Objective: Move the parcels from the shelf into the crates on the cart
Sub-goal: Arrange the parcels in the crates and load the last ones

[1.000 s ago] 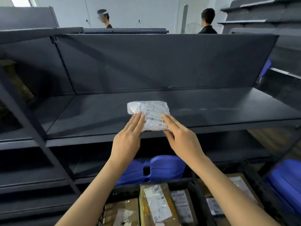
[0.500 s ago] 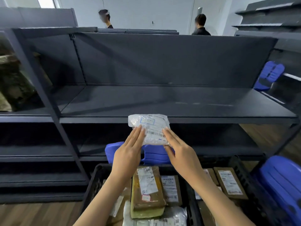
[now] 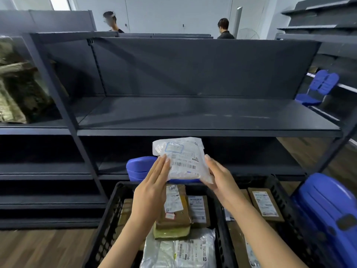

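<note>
A person's left hand [image 3: 152,188] and right hand [image 3: 222,180] carry a white parcel [image 3: 183,159] between them, fingers straight and flat against its two sides. The hands stand apart, with only the bag between. Both thumbs are hidden, so how far they go under the bag cannot be told. The bag's label and barcode face up, the print too small to read.

Directly below the hands sits a black crate [image 3: 108,219] holding a brown parcel [image 3: 173,209] stacked on a yellow-green one, a second labelled box beside it and a white bag [image 3: 183,250] at the near end. The left forearm covers part of this load. Under the right forearm a second crate [image 3: 286,206] holds more labelled boxes, partly hidden by the arm and cut off by the lower edge.

Just beyond the hands a blue chair [image 3: 139,169] shows under the dark shelf [image 3: 193,117], whose board runs above and past the parcel. To the right of the right hand stands another blue seat [image 3: 328,215], cut off at the edge. Far left of the hands, a blurred olive mass [image 3: 19,89] fills the next bay and cannot be made out. Two people stand beyond the shelf's top.
</note>
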A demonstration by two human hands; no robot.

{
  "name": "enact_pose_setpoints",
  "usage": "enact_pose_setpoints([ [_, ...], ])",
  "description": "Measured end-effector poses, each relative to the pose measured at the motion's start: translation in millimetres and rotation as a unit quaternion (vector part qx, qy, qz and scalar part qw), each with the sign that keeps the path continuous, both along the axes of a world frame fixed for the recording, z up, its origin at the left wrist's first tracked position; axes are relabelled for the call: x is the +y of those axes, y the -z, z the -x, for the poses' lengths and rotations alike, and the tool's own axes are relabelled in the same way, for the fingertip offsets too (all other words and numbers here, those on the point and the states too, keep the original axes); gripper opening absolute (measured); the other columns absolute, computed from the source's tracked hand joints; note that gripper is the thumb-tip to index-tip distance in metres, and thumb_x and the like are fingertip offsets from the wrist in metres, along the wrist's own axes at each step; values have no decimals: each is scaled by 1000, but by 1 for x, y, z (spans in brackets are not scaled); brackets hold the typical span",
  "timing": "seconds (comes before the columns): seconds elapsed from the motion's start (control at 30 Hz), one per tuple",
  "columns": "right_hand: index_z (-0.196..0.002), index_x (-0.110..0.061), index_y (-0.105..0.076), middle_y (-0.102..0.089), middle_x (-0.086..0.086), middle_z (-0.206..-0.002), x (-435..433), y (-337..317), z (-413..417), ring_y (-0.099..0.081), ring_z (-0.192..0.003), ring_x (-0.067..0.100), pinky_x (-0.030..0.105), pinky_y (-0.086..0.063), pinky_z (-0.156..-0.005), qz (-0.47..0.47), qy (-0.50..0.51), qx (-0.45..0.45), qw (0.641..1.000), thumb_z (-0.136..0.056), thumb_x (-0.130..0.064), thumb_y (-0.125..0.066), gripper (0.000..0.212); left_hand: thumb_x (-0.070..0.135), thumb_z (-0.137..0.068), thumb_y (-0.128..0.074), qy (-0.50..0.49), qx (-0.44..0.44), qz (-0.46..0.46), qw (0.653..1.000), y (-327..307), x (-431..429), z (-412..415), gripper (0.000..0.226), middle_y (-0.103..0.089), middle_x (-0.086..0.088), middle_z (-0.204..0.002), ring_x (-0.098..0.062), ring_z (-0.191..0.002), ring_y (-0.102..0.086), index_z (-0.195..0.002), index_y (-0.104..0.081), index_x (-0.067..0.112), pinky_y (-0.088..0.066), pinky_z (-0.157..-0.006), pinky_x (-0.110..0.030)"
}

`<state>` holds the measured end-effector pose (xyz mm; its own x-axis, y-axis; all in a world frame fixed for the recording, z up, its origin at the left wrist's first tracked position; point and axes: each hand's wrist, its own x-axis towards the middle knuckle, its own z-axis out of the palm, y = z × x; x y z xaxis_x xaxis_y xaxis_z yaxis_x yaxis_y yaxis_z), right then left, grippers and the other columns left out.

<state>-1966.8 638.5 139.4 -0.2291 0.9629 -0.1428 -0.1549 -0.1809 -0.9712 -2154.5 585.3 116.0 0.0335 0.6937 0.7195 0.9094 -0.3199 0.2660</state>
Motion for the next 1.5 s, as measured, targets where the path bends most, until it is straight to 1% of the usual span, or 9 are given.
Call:
enact_pose_setpoints([
  [0.17, -118, -10, -64, -73, 10, -108, -4, 4, 11, -71, -94, 21, 29, -58, -71, 89, -3, 90, 992, -82, -28, -67, 41, -16, -73, -71, 89, -5, 21, 996, 11, -11, 3, 67, -46, -5, -144, -21, -133, -42, -135, -54, 4, -47, -99, -29],
  [0.27, -113, -8, -66, -74, 10, -102, -8, 11, 17, -72, -88, 21, 28, -56, -63, 87, 43, 110, 989, -87, -14, -65, 27, 5, -90, -61, 34, -159, 157, 974, 15, -15, 5, 74, -38, 3, -153, -20, -139, -39, -151, -25, 27, -46, -103, -33],
  [0.4, -114, -11, -64, -74, 8, -105, -14, 15, 22, -72, -93, 22, 31, -57, -66, 52, 73, 133, 987, -87, -12, -63, 26, 17, -89, -66, 60, -554, 310, 770, 13, -21, 2, 56, -63, -2, -130, -9, -109, -64, -141, -46, 25, -54, -83, -23],
  [0.5, -117, -12, -62, -73, 9, -108, -22, 19, 30, -71, -97, 25, 35, -59, -70, 40, 71, 126, 989, -87, -13, -65, 31, 30, -74, -75, 147, -691, 329, 626, 11, -25, -11, 48, -74, -7, -105, -16, -95, -72, -117, -63, 10, -53, -80, -27],
  [0.7, -116, -12, -62, -73, 9, -108, -31, 26, 40, -70, -99, 25, 38, -58, -79, -7, 57, 110, 992, -74, -20, -71, 43, 21, -74, -71, 170, -780, 250, 548, 7, -24, -31, 55, -72, -9, -114, -20, -107, -68, -125, -57, 8, -58, -83, -26],
  [0.97, -118, -27, -61, -72, -7, -110, -22, 21, 29, -69, -101, 12, 27, -57, -80, -83, 36, 29, 995, -72, -36, -74, 49, 16, -74, -70, 167, -801, 238, 522, 8, -17, -27, 54, -70, -14, -115, -26, -107, -68, -125, -57, 3, -58, -68, -22],
  [1.1, -125, -36, -56, -66, -21, -118, -1, 0, 7, -61, -109, -3, 12, -52, -76, -160, 57, -42, 985, -80, -41, -71, 48, 17, -72, -72, 172, -770, 257, 558, 5, -12, -13, 50, -72, -11, -111, -23, -102, -70, -119, -61, 4, -59, -70, -24],
  [1.27, -145, -29, -39, -44, -14, -141, 37, -36, -15, -43, -121, 1, 24, -36, -92, -159, 52, -263, 950, -77, -59, -66, 79, 20, -73, -73, 197, -684, 322, 624, -13, -1, 19, 44, -73, -11, -109, -24, -96, -72, -114, -66, 6, -59, -67, -25],
  [1.5, -108, -17, -67, -75, 3, -100, 41, -60, -13, -72, -92, 22, 37, -57, -80, -65, -101, -165, 979, -63, -51, -76, 56, 30, -67, -75, 218, -561, 398, 692, -45, 14, 33, 46, -75, -5, -104, -19, -94, -73, -109, -69, 12, -57, -67, -21],
])
